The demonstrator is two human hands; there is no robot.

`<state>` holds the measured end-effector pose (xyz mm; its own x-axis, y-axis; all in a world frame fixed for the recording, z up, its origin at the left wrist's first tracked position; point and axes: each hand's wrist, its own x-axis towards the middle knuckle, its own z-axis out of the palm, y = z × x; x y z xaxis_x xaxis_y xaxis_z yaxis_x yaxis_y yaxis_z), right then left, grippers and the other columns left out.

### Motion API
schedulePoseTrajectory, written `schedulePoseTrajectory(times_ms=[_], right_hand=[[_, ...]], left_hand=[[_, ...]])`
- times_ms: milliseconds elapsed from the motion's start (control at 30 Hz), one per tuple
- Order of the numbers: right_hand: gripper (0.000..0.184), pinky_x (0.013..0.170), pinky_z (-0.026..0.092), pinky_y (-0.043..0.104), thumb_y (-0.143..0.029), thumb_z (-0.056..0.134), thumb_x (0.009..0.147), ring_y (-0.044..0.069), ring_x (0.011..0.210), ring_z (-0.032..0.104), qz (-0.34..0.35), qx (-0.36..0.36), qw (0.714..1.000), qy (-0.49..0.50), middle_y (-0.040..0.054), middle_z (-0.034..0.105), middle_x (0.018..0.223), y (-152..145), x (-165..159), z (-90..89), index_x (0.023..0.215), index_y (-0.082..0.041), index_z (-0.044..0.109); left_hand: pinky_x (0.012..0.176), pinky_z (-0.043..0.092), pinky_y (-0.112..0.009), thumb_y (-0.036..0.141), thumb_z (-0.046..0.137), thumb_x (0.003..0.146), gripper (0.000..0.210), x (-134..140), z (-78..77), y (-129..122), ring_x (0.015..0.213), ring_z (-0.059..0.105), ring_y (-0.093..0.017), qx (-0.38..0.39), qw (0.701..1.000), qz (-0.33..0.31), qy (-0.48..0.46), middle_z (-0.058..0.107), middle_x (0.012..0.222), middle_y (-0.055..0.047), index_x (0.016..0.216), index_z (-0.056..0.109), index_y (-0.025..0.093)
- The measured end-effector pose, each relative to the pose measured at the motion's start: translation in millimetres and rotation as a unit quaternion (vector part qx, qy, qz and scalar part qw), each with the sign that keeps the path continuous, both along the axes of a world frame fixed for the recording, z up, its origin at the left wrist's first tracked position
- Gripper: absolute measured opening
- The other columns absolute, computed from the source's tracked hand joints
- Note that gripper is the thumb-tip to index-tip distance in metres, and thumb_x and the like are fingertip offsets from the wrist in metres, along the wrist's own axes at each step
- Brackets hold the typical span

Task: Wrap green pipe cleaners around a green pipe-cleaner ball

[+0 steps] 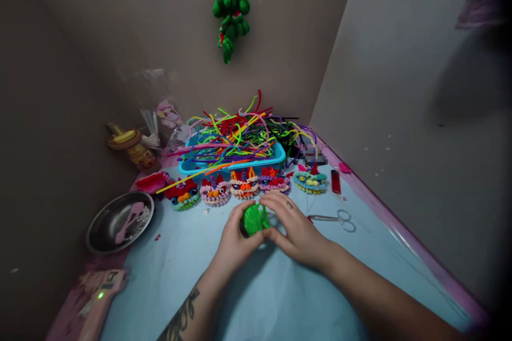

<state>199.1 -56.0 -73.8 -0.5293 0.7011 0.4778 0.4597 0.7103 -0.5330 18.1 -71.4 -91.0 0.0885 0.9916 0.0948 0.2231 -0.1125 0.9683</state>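
Observation:
A rounded, bright green bundle (255, 219), slightly blurred and resembling coiled pipe cleaner, is held just above the light blue table cover (180, 287). My left hand (235, 237) curls round its left side, thumb along the near edge. From the right, my right hand (296, 232) closes on it with thumb and fingers. A dark patch shows at its left edge, and the fingers hide part of it. Beyond my hands sits a row of several colourful pipe-cleaner animal heads, including an orange and cream one (245, 184) and a blue and yellow one (311, 180).
Scissors (334, 218) and a red lighter (335, 182) lie to the right. Behind the heads, a blue basket (232, 167) overflows with pipe cleaners. At left are a metal bowl (100, 229) and a pink device (102, 303) with a green light. A green ornament (230, 10) hangs ahead.

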Motion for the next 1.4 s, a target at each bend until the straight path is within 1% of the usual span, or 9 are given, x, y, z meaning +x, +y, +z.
schedulePoseTrajectory(times_ms=[167,267,400,500,633,767,967,1233,1400], right_hand=[[0.017,0.098,0.041,0.045,-0.011,0.055,0.083,0.025,0.115,0.046,-0.028,0.048,0.996,0.072,0.0107,0.053,0.112,0.8,-0.3,-1.1,0.098,-0.021,0.054],[0.012,0.093,0.043,0.043,-0.01,0.053,0.084,0.024,0.108,0.047,0.001,0.055,0.996,0.065,0.0079,0.053,0.102,-2.3,-1.4,3.2,0.087,-0.021,0.056],[0.009,0.09,0.043,0.04,-0.013,0.055,0.085,0.022,0.102,0.048,0.065,0.004,0.996,0.067,0.0057,0.053,0.096,-6.0,0.5,12.0,0.083,-0.021,0.058],[0.006,0.085,0.044,0.038,-0.024,0.058,0.085,0.022,0.097,0.05,0.052,-0.072,0.987,0.134,0.0059,0.052,0.097,-3.4,3.0,11.6,0.09,-0.022,0.059],[0.029,0.075,0.045,0.034,-0.032,0.06,0.081,0.02,0.087,0.055,-0.06,-0.244,0.936,0.246,0.0048,0.054,0.093,1.1,-2.2,-0.8,0.107,-0.022,0.051],[0.058,0.073,0.045,0.031,-0.02,0.069,0.067,0.02,0.095,0.056,-0.064,-0.348,0.894,0.274,0.0038,0.054,0.1,-1.3,-15.1,-8.3,0.119,-0.024,0.041],[0.044,0.066,0.045,0.028,-0.021,0.063,0.071,0.014,0.072,0.056,-0.055,-0.396,0.85,0.343,-0.0028,0.053,0.08,-2.6,-20.6,-6.2,0.109,-0.023,0.041],[0.047,0.062,0.044,0.027,-0.021,0.071,0.063,0.011,0.068,0.056,-0.054,-0.447,0.803,0.392,-0.0017,0.058,0.087,0.7,-19.6,-1.1,0.101,-0.023,0.043],[0.051,0.058,0.042,0.026,-0.019,0.074,0.056,0.012,0.062,0.056,-0.062,-0.498,0.74,0.449,-0.0052,0.06,0.077,1.9,-20.4,0.5,0.096,-0.024,0.043]], left_hand=[[0.089,0.048,-0.04,0.028,0.077,0.065,0.058,2.9,-1.8,-2.1,0.105,0.059,-0.027,-0.01,1.0,0.008,-0.004,0.061,0.113,-0.009,0.118,0.056,0.022],[0.088,0.048,-0.04,0.028,0.077,0.064,0.059,2.8,-2.1,-1.9,0.102,0.06,-0.026,-0.012,1.0,0.018,-0.009,0.063,0.11,-0.009,0.118,0.056,0.022],[0.087,0.049,-0.039,0.026,0.078,0.062,0.058,1.3,-0.5,-1.5,0.101,0.06,-0.026,-0.01,1.0,0.022,-0.013,0.063,0.109,-0.008,0.116,0.057,0.021],[0.088,0.049,-0.039,0.023,0.076,0.063,0.057,1.0,-0.1,-1.6,0.102,0.06,-0.025,-0.003,1.0,0.026,-0.003,0.063,0.11,-0.008,0.117,0.056,0.022],[0.089,0.048,-0.041,0.019,0.072,0.065,0.058,1.9,-1.8,-2.2,0.105,0.058,-0.025,0.03,0.998,0.04,0.033,0.059,0.114,-0.008,0.12,0.053,0.023],[0.092,0.046,-0.042,0.019,0.069,0.069,0.053,3.3,-1.1,-3.7,0.112,0.054,-0.026,0.075,0.993,0.029,0.088,0.053,0.121,-0.01,0.119,0.052,0.023],[0.095,0.043,-0.04,0.013,0.068,0.067,0.054,6.1,4.5,-6.7,0.113,0.052,-0.024,0.111,0.986,0.016,0.12,0.053,0.118,-0.009,0.117,0.052,0.023],[0.098,0.041,-0.042,0.012,0.069,0.066,0.057,7.5,2.8,-5.6,0.115,0.051,-0.025,0.125,0.985,0.005,0.115,0.053,0.12,-0.009,0.118,0.051,0.024],[0.098,0.042,-0.041,0.014,0.07,0.067,0.057,8.9,0.4,-5.8,0.115,0.05,-0.024,0.129,0.986,-0.006,0.11,0.052,0.12,-0.009,0.12,0.05,0.024]])
